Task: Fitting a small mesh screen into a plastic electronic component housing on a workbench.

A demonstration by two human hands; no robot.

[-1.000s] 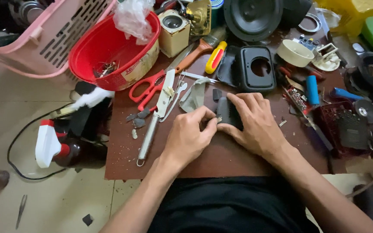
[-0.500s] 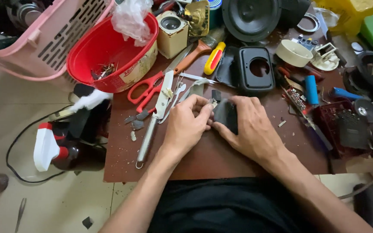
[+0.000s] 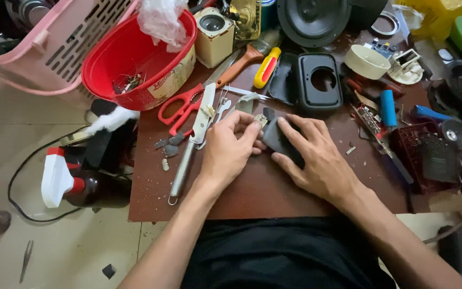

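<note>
Both forearms are coming up from the bottom edge and angling inward, w/ the hands meeting near the middle. The left hand [image 3: 228, 152] is lying knuckles-up, fingers curled and thumb + index pinching together at the tips. The right hand [image 3: 314, 158] is lying palm-down, fingers spread and pressing flat, its fingertips sitting just beside the left's.

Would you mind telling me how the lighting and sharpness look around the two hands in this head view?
Head view: soft, even light, no harsh glare; the left hand and right hand are sharp on the dark part; faint shadow under them on the brown table; edges bow slightly, wide-angle.
</note>
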